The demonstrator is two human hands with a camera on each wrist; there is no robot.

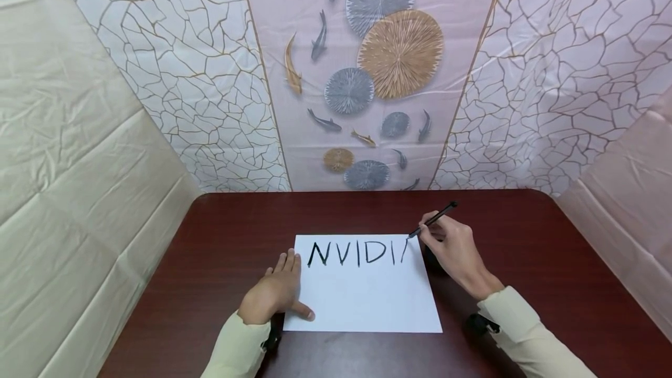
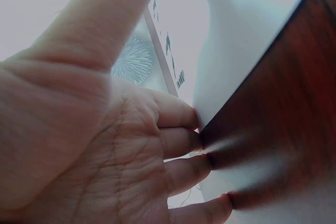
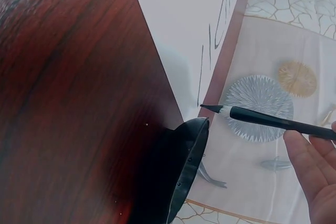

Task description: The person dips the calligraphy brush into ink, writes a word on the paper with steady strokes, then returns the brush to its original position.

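A white sheet of paper lies on the dark red table, with black letters "NVIDI" and a slanted stroke along its upper part. My right hand pinches a thin black brush near the paper's upper right corner. In the right wrist view the dark tip of the brush is at the top of the last stroke. My left hand rests at the paper's left edge, fingers extended and thumb on the sheet. The left wrist view shows its palm and fingertips touching down by the paper's edge.
A black round dish stands beside the paper's right edge, mostly hidden by the right hand in the head view. The reddish wooden table reaches back to a patterned cloth wall. Pale cloth hangs at both sides.
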